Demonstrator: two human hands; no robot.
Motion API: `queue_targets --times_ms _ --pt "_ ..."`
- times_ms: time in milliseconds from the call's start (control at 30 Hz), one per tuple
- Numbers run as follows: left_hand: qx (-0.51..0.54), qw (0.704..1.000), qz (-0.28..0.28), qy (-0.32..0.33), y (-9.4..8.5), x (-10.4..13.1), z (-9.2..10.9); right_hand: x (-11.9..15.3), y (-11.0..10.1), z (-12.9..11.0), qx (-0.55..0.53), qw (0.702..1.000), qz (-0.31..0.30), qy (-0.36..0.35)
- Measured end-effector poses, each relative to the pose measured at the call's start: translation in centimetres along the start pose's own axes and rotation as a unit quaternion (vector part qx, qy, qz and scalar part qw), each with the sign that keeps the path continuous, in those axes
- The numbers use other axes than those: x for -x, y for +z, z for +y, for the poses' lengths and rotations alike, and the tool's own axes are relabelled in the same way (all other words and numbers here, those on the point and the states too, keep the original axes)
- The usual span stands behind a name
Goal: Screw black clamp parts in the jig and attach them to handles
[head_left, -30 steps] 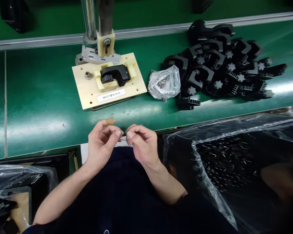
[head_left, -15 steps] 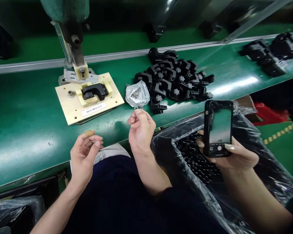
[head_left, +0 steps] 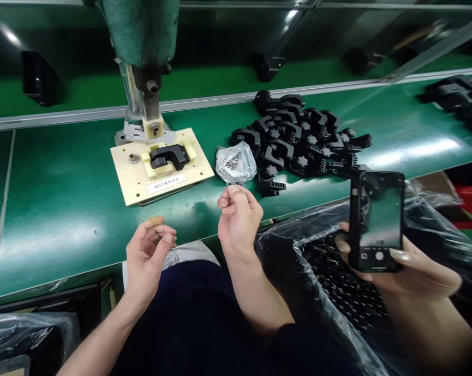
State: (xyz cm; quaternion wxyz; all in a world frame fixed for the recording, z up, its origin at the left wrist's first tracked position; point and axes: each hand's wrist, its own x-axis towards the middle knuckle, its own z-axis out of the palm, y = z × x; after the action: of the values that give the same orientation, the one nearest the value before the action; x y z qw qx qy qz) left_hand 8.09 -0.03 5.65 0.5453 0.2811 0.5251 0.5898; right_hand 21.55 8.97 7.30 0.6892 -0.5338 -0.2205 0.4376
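Observation:
My left hand [head_left: 151, 250] hovers at the bench's front edge, loosely curled with nothing visible in it; a tan wrap covers one fingertip. My right hand [head_left: 240, 219] is closed in a pinch just in front of a clear plastic bag [head_left: 241, 166] of small metal screws. Whatever its fingertips hold is hidden. Beyond my left hand, a black plastic clamp part [head_left: 169, 155] sits in the cream fixture plate [head_left: 128, 177], which has a printed label. Over the plate's back edge stands a green machine head [head_left: 144, 31] with a metal shaft.
A heap of black clamp parts [head_left: 294, 130] lies right of the bag on the green bench [head_left: 63, 209]. Below it stands a plastic-lined bin [head_left: 275, 261] of small black parts. At right, another person's hand [head_left: 419, 271] holds a phone [head_left: 380, 219].
The view has shifted, so the bench and its contents appear farther right and slightly lower. Both my hands keep nearly the same pose. The other person's phone sits farther right in the picture.

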Motion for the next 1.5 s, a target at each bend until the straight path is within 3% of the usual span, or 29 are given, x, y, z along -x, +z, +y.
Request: queue_targets --times_ms 200,367,433,567,1100,1233,1400,1500 --pt "-0.007 0.999 0.020 0.038 0.0 -1.5 0.8 -0.2 0.4 0.6 0.004 1.000 -0.010 -0.006" --pt "-0.022 0.994 0.013 0.106 0.8 -3.6 2.2 1.8 0.8 0.7 0.071 0.986 -0.150 0.031" --pt "-0.027 0.994 -0.015 0.103 1.2 -4.2 2.7 2.7 1.1 0.8 0.091 0.975 -0.195 0.047" --pt "-0.018 0.996 -0.038 0.072 1.7 -4.5 3.2 3.4 1.4 1.0 0.095 0.967 -0.230 0.054" --pt "0.066 0.997 -0.035 -0.034 2.0 -4.7 3.2 3.5 1.3 1.5 0.097 0.957 -0.262 0.079" --pt "0.077 0.996 -0.008 -0.048 2.2 -4.8 3.2 3.6 1.1 1.8 0.118 0.956 -0.265 0.048" --pt "0.087 0.995 0.014 -0.042 2.2 -5.0 3.1 3.7 0.4 2.3 0.136 0.960 -0.242 -0.041" --pt "0.085 0.995 0.019 -0.040 2.1 -5.1 3.0 3.6 -0.2 2.8 0.148 0.957 -0.247 -0.035"
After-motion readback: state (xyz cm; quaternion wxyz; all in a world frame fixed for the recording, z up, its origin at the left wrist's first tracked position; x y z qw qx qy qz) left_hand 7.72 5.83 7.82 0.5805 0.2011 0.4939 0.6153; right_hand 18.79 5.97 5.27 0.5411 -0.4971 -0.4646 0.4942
